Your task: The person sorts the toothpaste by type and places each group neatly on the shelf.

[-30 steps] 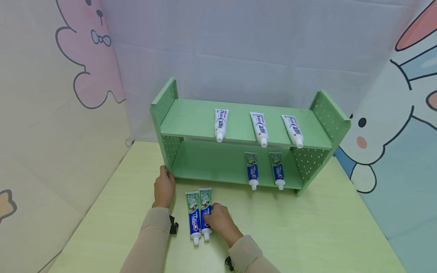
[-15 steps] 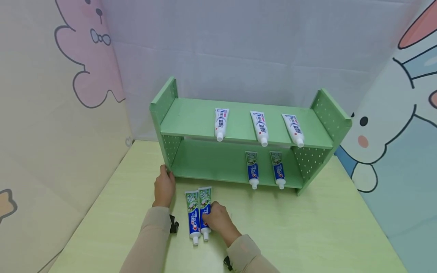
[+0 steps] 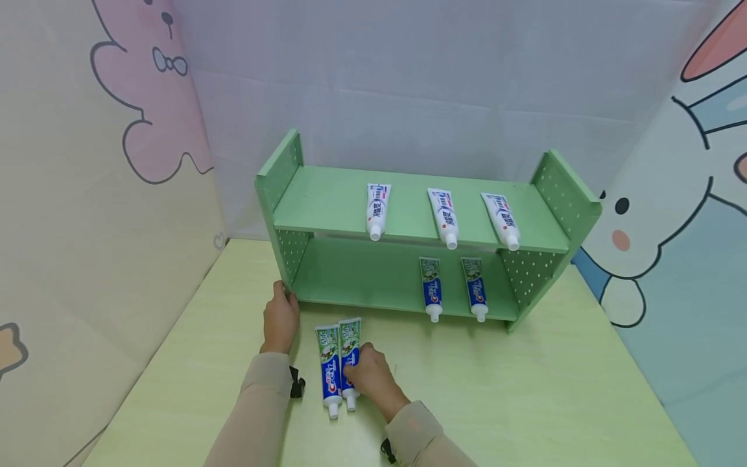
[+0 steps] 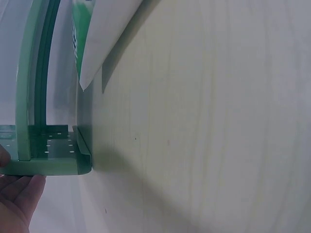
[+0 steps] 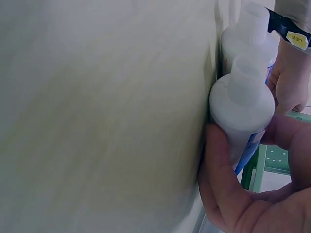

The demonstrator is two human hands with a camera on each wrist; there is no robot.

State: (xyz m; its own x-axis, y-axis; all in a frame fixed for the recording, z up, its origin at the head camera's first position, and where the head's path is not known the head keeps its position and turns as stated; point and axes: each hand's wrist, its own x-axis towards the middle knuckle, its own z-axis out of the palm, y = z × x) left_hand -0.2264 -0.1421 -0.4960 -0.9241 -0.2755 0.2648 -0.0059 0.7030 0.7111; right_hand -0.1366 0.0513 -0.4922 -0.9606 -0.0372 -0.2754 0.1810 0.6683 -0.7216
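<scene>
My right hand (image 3: 373, 379) pinches a blue and green toothpaste tube (image 3: 349, 340) lying on the table. In the right wrist view, thumb and fingers sit on either side of that tube just behind its white cap. A matching toothpaste tube (image 3: 329, 363) lies close along its left side, cap toward me. At the lower left front corner of a green two-tier shelf (image 3: 356, 275), my left hand (image 3: 281, 322) grips the side panel. The left wrist view has its fingers (image 4: 30, 196) against one face of the panel and the thumb on the other.
Three white toothpaste tubes, the middle one (image 3: 443, 217) among them, lie along the upper tier, caps over its front edge. Two blue and green tubes, a left one (image 3: 432, 288) and a right one (image 3: 474, 288), lie on the lower tier's right half. Fabric walls enclose the table (image 3: 554, 402).
The head view has shifted very slightly. Both hands keep their places, the right at the tube and the left on the shelf.
</scene>
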